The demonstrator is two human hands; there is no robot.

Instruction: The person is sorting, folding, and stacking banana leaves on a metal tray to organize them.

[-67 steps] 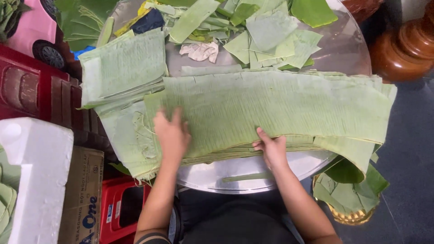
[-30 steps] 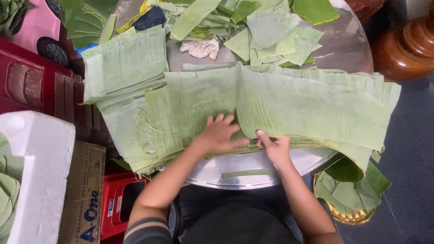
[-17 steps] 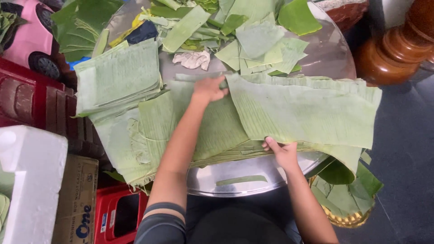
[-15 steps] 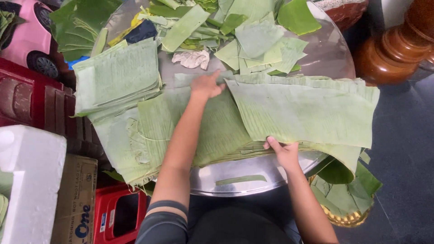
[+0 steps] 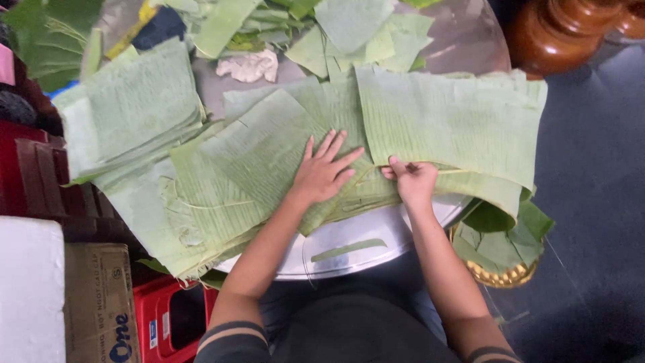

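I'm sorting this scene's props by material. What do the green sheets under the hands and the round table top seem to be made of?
The green sheets look like cut banana leaves: matte, pale green, with fine parallel ribs and frayed, torn edges. The left hand lies flat on them; the right hand pinches an edge. The round table top appears to be polished metal, perhaps steel: silvery, smooth, with soft reflections.

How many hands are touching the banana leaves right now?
2. The left hand lies flat, fingers spread, on the banana leaves at the middle of the round metal table. The right hand pinches a leaf edge just beside it. No other hands show.
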